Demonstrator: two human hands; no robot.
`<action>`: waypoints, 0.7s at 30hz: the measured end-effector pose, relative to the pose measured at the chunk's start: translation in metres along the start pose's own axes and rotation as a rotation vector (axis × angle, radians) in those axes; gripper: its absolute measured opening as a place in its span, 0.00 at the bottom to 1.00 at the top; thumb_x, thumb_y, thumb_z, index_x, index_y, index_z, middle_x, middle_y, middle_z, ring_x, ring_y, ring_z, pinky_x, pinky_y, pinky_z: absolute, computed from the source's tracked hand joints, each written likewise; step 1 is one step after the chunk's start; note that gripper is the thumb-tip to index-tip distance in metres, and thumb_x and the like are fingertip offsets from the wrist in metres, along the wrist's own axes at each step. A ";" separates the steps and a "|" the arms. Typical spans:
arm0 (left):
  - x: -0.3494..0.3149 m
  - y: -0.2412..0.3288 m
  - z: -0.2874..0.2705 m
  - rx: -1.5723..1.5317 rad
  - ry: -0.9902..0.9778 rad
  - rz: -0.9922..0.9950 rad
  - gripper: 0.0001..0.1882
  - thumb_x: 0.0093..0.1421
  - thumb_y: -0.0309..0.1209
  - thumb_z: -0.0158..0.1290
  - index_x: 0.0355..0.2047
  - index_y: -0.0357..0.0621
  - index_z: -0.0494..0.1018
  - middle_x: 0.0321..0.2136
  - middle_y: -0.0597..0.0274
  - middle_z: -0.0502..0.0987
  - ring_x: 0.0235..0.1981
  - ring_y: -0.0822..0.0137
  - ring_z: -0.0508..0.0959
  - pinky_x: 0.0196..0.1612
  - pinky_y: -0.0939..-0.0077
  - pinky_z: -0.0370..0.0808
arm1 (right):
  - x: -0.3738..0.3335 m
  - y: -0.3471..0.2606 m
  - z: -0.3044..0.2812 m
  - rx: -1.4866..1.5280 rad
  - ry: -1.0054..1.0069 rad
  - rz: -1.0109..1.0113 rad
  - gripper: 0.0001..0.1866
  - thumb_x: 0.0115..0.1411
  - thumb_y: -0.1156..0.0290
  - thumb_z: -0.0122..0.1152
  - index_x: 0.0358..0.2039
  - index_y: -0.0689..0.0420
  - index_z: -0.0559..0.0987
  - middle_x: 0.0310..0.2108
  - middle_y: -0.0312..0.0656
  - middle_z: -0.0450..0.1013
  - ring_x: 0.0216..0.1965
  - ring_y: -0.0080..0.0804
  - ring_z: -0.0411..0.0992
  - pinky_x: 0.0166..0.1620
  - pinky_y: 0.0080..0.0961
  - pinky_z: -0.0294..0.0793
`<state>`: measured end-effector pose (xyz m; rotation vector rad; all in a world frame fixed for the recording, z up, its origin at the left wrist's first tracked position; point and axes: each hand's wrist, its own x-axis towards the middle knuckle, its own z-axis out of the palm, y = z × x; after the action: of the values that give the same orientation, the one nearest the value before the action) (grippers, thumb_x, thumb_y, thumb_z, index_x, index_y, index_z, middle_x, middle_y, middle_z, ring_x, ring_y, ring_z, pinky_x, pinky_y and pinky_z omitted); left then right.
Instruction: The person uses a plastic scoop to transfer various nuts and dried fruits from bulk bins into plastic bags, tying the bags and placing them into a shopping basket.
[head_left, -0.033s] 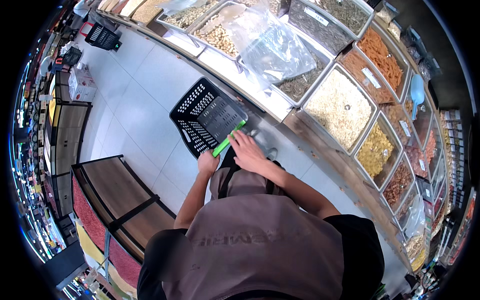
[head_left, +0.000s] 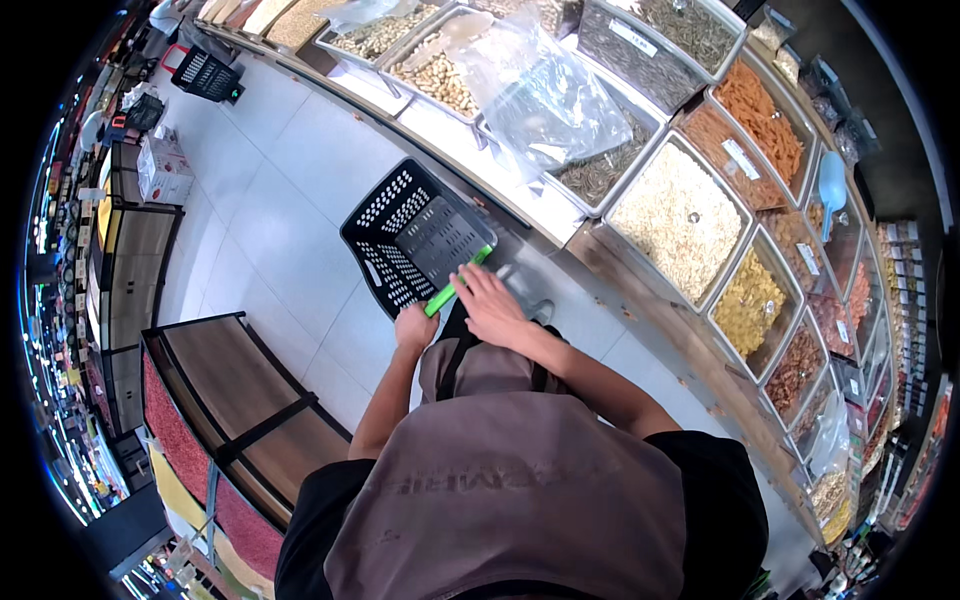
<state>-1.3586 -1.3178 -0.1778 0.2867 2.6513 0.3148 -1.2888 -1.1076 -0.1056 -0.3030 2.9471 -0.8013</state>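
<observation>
A black plastic shopping basket with round holes in its walls is in front of me, its inside bare. Its bright green handle crosses the near side. My left hand is closed round the left end of that handle. Further right, my right hand lies over the handle with its fingers stretched out, the fingertips touching it. The thumb of the right hand is hidden.
A counter of clear bins runs along the right, holding peanuts, pale flakes and orange strips. Plastic bags lie over some bins. A wooden shelf stands left. Another basket is on the floor.
The basket and my right fingers have shifted very slightly toward me. My left hand keeps its hold on the handle.
</observation>
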 end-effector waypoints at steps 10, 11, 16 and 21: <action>0.005 -0.029 -0.013 -0.153 -0.254 0.108 0.18 0.54 0.41 0.56 0.35 0.39 0.80 0.33 0.40 0.81 0.38 0.43 0.81 0.45 0.50 0.78 | 0.087 -0.014 0.057 -0.208 -0.318 -0.091 0.12 0.45 0.68 0.63 0.31 0.57 0.82 0.37 0.48 0.80 0.45 0.42 0.77 0.49 0.37 0.73; 0.013 -0.047 0.002 -0.175 -0.274 0.149 0.17 0.54 0.41 0.55 0.35 0.39 0.80 0.33 0.40 0.81 0.39 0.42 0.81 0.46 0.50 0.77 | 0.099 -0.024 0.049 -0.285 -0.501 -0.083 0.10 0.44 0.66 0.63 0.27 0.56 0.83 0.31 0.47 0.81 0.38 0.42 0.80 0.43 0.36 0.78; 0.034 -0.062 -0.029 -0.269 -0.196 0.324 0.15 0.55 0.40 0.53 0.30 0.40 0.80 0.29 0.38 0.79 0.36 0.39 0.80 0.44 0.50 0.77 | 0.142 -0.013 0.066 -0.374 -0.431 -0.257 0.09 0.44 0.63 0.62 0.21 0.54 0.84 0.24 0.46 0.80 0.29 0.44 0.80 0.33 0.38 0.79; 0.077 -0.092 -0.060 -0.243 -0.210 0.231 0.16 0.56 0.41 0.52 0.33 0.42 0.80 0.32 0.41 0.81 0.36 0.40 0.80 0.44 0.48 0.77 | 0.200 -0.043 0.056 -0.457 -0.537 -0.164 0.10 0.45 0.63 0.61 0.22 0.55 0.84 0.24 0.46 0.80 0.30 0.44 0.80 0.34 0.37 0.79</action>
<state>-1.4673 -1.3966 -0.1816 0.5168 2.3470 0.6390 -1.4698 -1.2133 -0.1350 -0.6725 2.5638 -0.0176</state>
